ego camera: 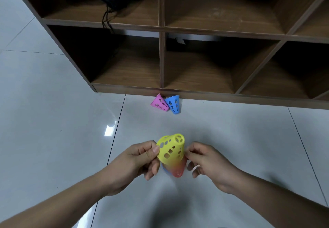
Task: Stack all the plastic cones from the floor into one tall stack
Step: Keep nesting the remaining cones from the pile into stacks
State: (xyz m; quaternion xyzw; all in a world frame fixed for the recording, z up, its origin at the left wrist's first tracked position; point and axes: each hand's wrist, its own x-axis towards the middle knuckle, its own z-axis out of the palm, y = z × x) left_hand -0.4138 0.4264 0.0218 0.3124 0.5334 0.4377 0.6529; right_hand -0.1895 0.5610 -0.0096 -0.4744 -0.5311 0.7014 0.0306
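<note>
A yellow perforated plastic cone [171,149] is held above the floor, its narrow end pointing up and away. Under it a red cone [178,170] and a sliver of a blue one show, blurred, nested as a short stack. My left hand [142,158] grips the yellow cone's left side with thumb and fingers. My right hand [204,161] pinches the stack's right side near the red rim. On the floor by the shelf base lie a pink cone [159,102] and a blue cone [173,104], touching each other.
A brown wooden cubby shelf [161,60] stands on the glossy grey tiled floor [53,121], with a dark bag and hanging cord [106,17] in its upper left compartment. The other compartments look dark and bare.
</note>
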